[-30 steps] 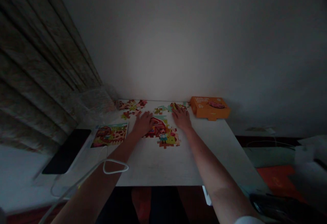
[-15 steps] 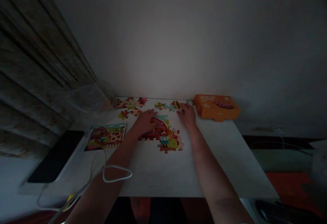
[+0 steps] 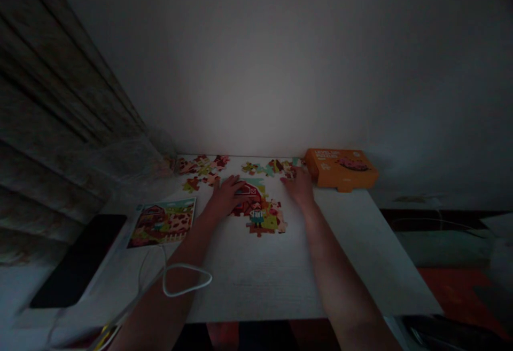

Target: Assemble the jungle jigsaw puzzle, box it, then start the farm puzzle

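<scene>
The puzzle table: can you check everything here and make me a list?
Surface: white tabletop, dimly lit.
Job's things: colourful cardboard farm jigsaw, barn section joined; loose jigsaw pieces above it; printed farm picture card; orange cardboard puzzle box.
Clutter: flat black rectangular slab left of the card.
Grips: left hand flat on the red barn; right hand on pieces near the box; nothing seen held.
Cables: thin white cable looped over the left forearm.
Surroundings: pale wall, striped curtain.
</scene>
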Motion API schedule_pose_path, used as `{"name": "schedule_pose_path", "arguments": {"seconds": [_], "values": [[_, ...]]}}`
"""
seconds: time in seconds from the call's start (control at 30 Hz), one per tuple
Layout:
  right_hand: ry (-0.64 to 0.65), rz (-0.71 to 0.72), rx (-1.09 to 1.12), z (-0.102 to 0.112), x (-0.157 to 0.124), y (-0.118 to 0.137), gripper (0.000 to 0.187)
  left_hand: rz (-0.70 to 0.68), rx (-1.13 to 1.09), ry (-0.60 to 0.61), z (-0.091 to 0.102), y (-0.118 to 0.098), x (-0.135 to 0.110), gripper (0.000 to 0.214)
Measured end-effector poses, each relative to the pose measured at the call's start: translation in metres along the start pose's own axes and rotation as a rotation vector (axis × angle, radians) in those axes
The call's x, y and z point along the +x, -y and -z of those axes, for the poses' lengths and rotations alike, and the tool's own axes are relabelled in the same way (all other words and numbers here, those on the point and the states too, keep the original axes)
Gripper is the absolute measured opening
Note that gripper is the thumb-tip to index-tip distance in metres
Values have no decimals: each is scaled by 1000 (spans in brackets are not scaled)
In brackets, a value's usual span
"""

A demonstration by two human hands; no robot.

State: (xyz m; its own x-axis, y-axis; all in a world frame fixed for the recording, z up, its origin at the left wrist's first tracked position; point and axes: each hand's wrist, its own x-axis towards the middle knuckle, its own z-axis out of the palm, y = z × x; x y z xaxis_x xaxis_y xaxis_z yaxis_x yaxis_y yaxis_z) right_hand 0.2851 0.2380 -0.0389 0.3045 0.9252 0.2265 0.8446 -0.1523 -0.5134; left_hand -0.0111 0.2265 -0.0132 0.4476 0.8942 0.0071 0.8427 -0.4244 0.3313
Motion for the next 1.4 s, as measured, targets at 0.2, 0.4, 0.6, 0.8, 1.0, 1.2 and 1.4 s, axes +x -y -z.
{"name": "schedule_pose_path", "arguments": {"seconds": [0.2, 0.4, 0.6, 0.8, 1.0, 1.2, 1.4], "values": [[9, 82, 108, -5, 2, -1, 36, -36, 70, -51, -10, -6, -2, 49], [-34, 23, 36, 4, -2, 11, 38, -15, 101, -64, -10, -12, -3, 50], [74, 152, -84, 0, -12, 34, 37, 23, 84, -56, -3, -17, 2, 49], [144, 149, -170, -3, -14, 38, 46, 29, 98, -77, -6, -18, 5, 49], [177, 129, -158, 0, -11, 37, 36, 20, 86, -117, -12, -15, 7, 48], [175, 168, -196, 4, -14, 40, 48, 40, 84, -108, -11, -16, 7, 47], [125, 176, -139, 1, -13, 37, 34, 30, 80, -120, -8, -18, 6, 47]]}}
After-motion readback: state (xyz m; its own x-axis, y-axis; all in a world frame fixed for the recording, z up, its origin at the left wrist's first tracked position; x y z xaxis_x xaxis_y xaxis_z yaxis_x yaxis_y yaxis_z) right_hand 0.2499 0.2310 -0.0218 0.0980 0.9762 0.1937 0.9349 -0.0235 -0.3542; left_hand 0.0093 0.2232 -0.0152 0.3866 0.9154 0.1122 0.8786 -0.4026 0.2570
